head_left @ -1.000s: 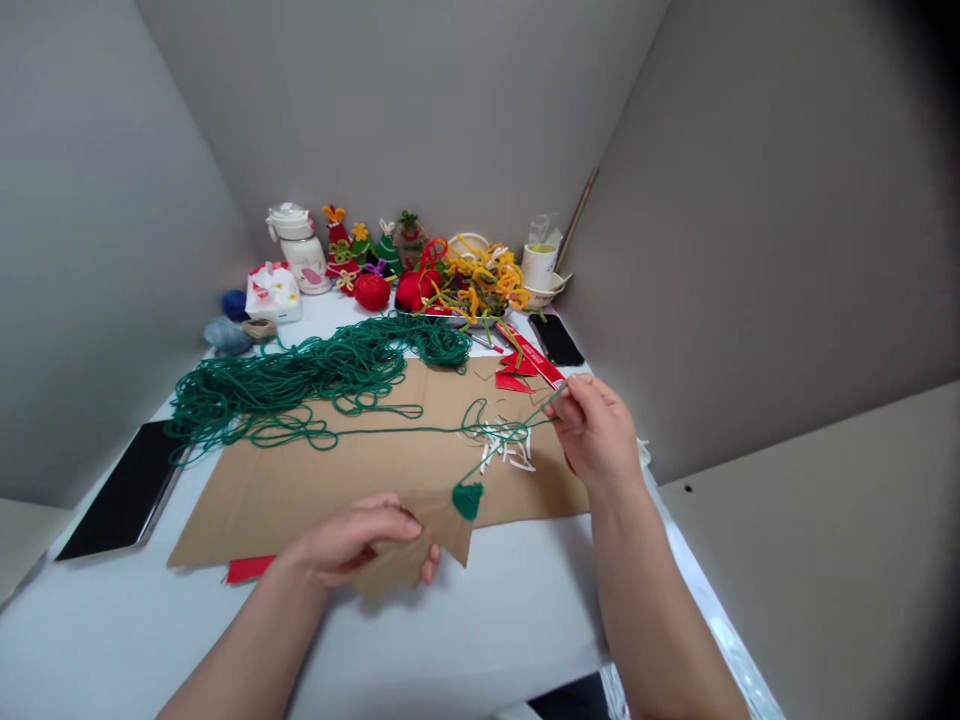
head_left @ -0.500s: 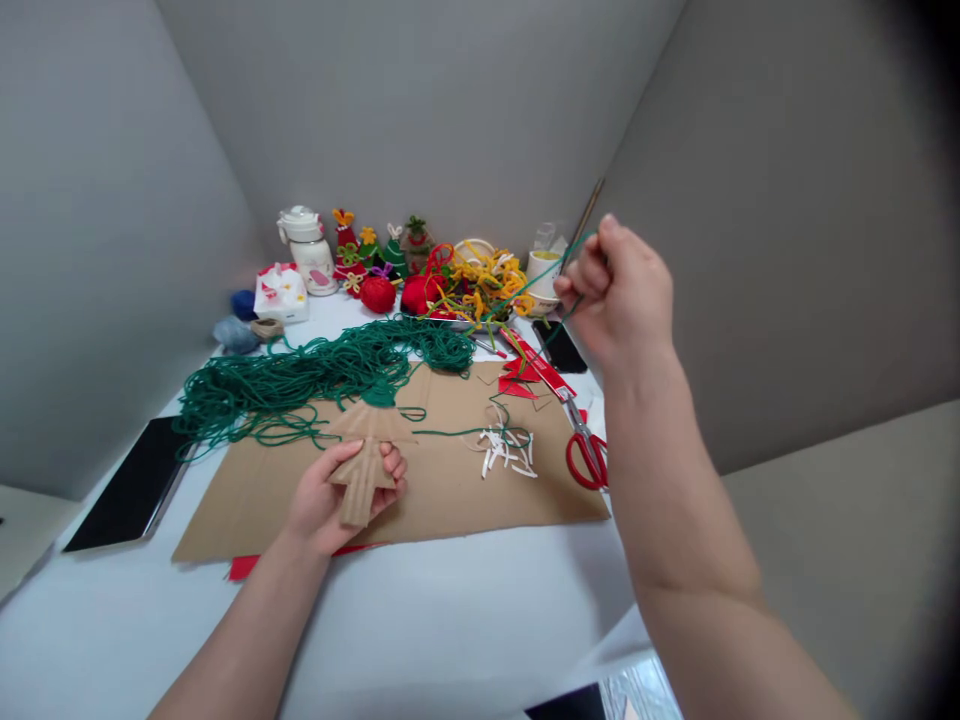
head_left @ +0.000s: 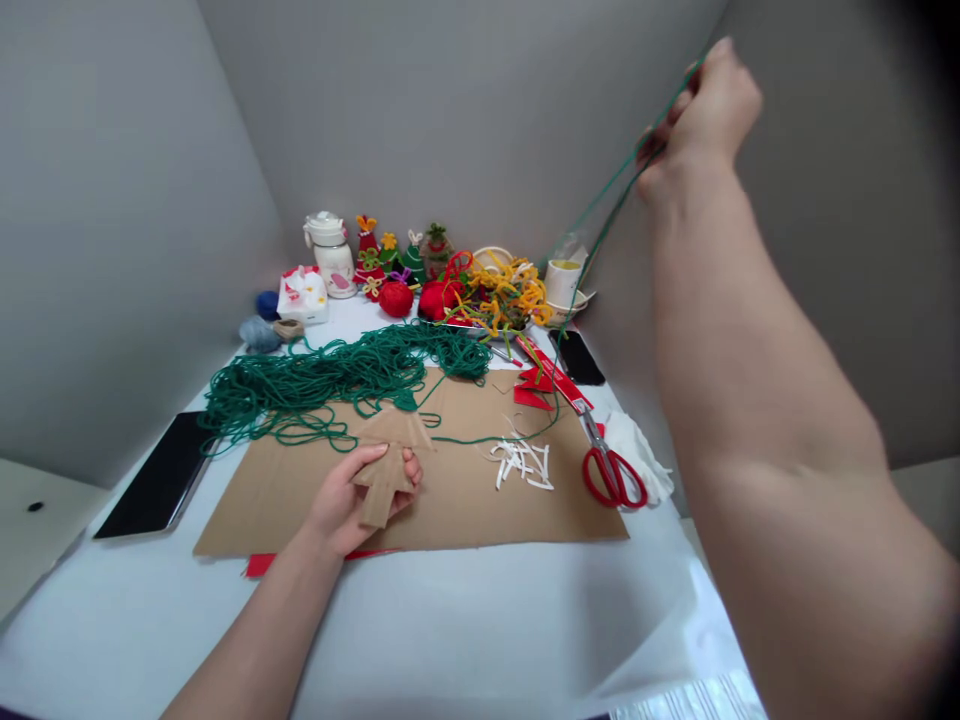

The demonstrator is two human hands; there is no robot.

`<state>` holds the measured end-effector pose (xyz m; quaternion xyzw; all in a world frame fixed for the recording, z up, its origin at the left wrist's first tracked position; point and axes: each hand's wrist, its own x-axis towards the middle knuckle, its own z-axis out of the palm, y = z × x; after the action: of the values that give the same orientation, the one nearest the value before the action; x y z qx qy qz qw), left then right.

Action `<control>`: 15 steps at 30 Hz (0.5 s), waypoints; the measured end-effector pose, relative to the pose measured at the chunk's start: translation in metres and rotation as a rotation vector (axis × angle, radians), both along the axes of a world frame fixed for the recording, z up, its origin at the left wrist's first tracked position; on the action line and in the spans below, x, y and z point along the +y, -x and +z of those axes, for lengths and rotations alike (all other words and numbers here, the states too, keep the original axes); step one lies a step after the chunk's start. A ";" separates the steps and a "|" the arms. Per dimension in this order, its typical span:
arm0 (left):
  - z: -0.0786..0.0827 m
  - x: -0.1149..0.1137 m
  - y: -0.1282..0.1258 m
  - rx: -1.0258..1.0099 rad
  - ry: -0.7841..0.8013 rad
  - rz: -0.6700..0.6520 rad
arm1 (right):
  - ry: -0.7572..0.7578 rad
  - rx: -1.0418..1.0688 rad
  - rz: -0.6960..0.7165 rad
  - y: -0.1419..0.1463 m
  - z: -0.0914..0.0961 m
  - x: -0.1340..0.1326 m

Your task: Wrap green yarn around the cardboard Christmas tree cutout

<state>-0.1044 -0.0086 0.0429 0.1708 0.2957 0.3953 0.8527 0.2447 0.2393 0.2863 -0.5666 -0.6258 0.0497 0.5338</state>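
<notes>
Two-handed: in left hand (head_left: 341, 505), pinches cardboard tree (head_left: 387, 472) between thumb and fingers, with green tip (head_left: 405, 400) beyond them; in right hand (head_left: 709, 115), holds green yarn (head_left: 618, 205) with curled fingers, high above scissors (head_left: 601, 452).

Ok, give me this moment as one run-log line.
left hand: holds cardboard tree | right hand: raised, holds green strand | scissors: unheld

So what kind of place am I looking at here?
Probably a craft workspace: a white table boxed in by plain grey walls. The heap of green yarn, the red-handled scissors and the small decorated figures at the back suggest it.
</notes>
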 end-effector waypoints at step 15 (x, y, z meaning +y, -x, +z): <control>0.011 -0.006 -0.002 0.034 -0.069 -0.030 | 0.899 -0.306 1.446 0.141 -0.173 -0.151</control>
<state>-0.1020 -0.0143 0.0542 0.2110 0.2936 0.3895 0.8471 0.1042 0.0878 0.1136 -0.1872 -0.8185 0.5432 0.0062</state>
